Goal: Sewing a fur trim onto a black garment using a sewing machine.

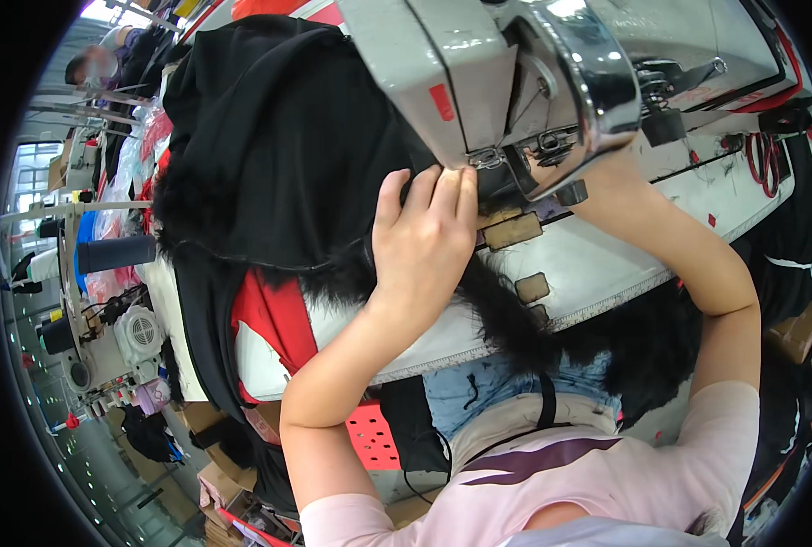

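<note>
An overlock-type sewing machine (424, 82) with a chrome guard stands over black fabric (278, 146) edged with fluffy fur-like trim (506, 319). My left hand (424, 237) grips that fabric, fingers bent over it, tips just beside the presser foot (486, 157), thumb hidden. My right hand (570, 173) reaches in on the right of the needle area; its fingers are mostly hidden behind the guard. A red cloth (265, 319) lies under the black fabric.
The white worktable (625, 255) curves along the front, bearing red scissors or loops (761, 164). Another machine with a motor (137, 337) and piled bags stand at left. A person (105, 64) is in the upper left background. Cardboard boxes (793, 333) and dark fabric are at right.
</note>
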### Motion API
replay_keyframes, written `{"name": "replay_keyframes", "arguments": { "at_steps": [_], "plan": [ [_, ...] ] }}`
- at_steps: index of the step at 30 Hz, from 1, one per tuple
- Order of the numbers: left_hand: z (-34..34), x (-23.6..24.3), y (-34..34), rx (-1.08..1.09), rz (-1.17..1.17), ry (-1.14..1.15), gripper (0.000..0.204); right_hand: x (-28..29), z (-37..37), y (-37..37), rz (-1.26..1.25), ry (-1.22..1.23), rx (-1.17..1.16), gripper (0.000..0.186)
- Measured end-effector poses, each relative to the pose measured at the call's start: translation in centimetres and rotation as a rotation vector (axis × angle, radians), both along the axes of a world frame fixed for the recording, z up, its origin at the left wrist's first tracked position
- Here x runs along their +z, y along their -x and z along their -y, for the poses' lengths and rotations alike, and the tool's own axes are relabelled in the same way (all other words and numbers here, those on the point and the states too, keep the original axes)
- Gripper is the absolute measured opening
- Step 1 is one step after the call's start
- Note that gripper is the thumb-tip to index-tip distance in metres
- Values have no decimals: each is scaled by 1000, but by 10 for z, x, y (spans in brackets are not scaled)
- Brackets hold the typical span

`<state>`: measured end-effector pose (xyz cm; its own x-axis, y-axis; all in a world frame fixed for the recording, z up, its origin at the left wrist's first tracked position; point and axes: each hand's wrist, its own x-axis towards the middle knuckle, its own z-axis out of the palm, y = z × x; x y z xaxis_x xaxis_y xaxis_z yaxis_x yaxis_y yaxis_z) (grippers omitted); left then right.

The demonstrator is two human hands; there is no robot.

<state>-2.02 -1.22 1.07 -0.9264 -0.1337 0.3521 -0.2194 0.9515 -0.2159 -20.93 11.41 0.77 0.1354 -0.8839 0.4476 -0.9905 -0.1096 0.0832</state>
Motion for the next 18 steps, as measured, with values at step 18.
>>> {"name": "replay_keyframes", "arguments": {
  "at_steps": [18],
  "plan": [
    [4,-6,5,-18,-49,11,26,0,1,-8,29,51,-92,8]
  ]
}}
